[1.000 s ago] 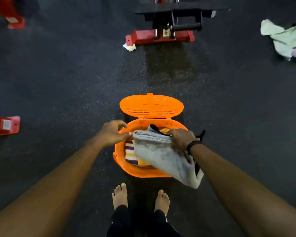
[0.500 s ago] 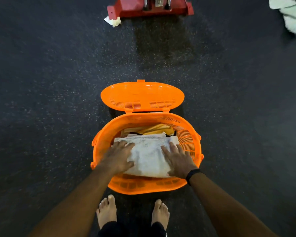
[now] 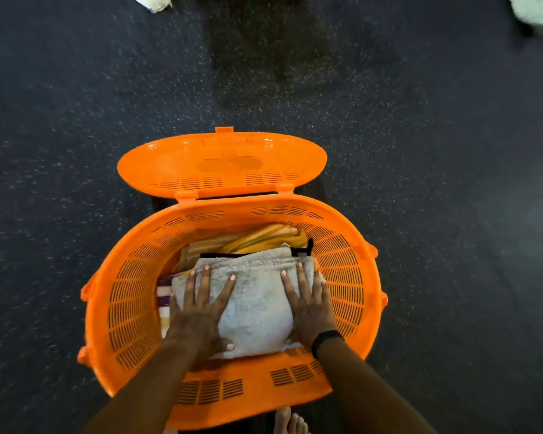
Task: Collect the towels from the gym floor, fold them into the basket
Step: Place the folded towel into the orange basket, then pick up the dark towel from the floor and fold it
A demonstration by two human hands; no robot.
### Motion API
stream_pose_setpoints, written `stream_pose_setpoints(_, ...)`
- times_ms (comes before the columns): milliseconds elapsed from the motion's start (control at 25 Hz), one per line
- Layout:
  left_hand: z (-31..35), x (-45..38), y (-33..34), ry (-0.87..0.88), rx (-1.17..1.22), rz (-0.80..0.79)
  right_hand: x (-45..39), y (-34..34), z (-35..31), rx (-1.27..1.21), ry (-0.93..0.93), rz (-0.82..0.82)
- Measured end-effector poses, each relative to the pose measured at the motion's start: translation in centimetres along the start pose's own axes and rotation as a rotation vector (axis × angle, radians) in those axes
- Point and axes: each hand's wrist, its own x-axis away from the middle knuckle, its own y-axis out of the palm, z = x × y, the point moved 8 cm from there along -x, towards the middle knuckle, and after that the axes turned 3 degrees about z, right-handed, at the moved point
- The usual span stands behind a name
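An orange slatted basket [image 3: 132,296] stands on the dark gym floor just in front of my feet, its lid [image 3: 221,162] flipped open at the back. A folded grey towel [image 3: 257,305] lies on top inside it. My left hand [image 3: 201,311] presses flat on the towel's left part, fingers spread and straight. My right hand [image 3: 308,305], a black band on its wrist, presses flat on the right part. Under the grey towel lie a yellow striped towel [image 3: 264,238] and a purple-striped one [image 3: 163,296].
A pale green towel [image 3: 536,10] lies crumpled on the floor at the far right top. A small white scrap [image 3: 152,1] lies at the top left. My bare toes [image 3: 290,422] show below the basket. Dark speckled floor surrounds the basket.
The grey towel went from hanging over the basket's rim to lying folded inside. Both hands moved onto it and now press it down. My head has come lower and closer to the basket.
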Motion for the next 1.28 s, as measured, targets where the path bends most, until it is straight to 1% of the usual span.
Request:
stream_pose_setpoints(40, 0.2, 0.7, -1.0, 0.014, 0.017, -0.003, 1.0, -1.2, 0.4, 0.015, 0.012, 0.006)
stream_pose_setpoints(120, 0.5, 2.9, -3.7, 0.047, 0.049, 0.011, 3.3, -3.9, 0.5, 0.041, -0.035, -0.067)
stream_pose_setpoints(160, 0.6, 4.6, -6.0, 0.058, 0.057, 0.028, 4.7, -6.5, 0.6, 0.009, -0.050, -0.057)
stream_pose_setpoints(240, 0.3, 8.8, -11.6, 0.041, 0.102, 0.064, 8.1, -13.4, 0.8, -0.094, -0.042, 0.019)
stream_pose_setpoints(320, 0.0, 13.4, -18.8, 0.030, 0.153, 0.135, 11.7, -22.3, 1.3, -0.214, -0.022, 0.093)
stream_pose_setpoints(440, -0.2, 20.4, -32.3, 0.045, 0.177, 0.337, 16.4, -37.1, 3.0, -0.317, 0.004, 0.202)
stream_pose_setpoints(600, 1.6, 33.1, -54.0, 0.084, 0.234, 0.654, 25.2, -59.8, 6.6, -0.411, 0.004, 0.422)
stream_pose_setpoints(680, 3.0, 40.2, -63.5, 0.113, 0.282, 0.788, 30.7, -70.3, 8.0, -0.451, -0.001, 0.539)
stream_pose_setpoints(760, 4.9, 46.8, -71.3, 0.133, 0.351, 0.878, 36.2, -78.8, 9.2, -0.507, 0.010, 0.620)
stream_pose_setpoints(840, 6.9, 52.8, -77.5, 0.155, 0.393, 0.957, 41.3, -85.5, 10.1, -0.560, 0.011, 0.672)
stream_pose_setpoints(960, 9.7, 61.7, -85.2, 0.201, 0.426, 1.034, 49.0, -93.8, 10.8, -0.625, -0.033, 0.732)
stream_pose_setpoints(1040, 11.3, 66.6, -88.9, 0.233, 0.434, 1.046, 53.8, -98.1, 11.2, -0.644, -0.065, 0.767)
stream_pose_setpoints(1160, 13.2, 72.0, -92.1, 0.303, 0.463, 1.063, 59.2, -102.3, 11.8, -0.637, -0.071, 0.805)
stream_pose_setpoints(1280, 14.2, 74.9, -93.7, 0.342, 0.471, 1.074, 63.5, -104.7, 12.1, -0.620, -0.057, 0.847)
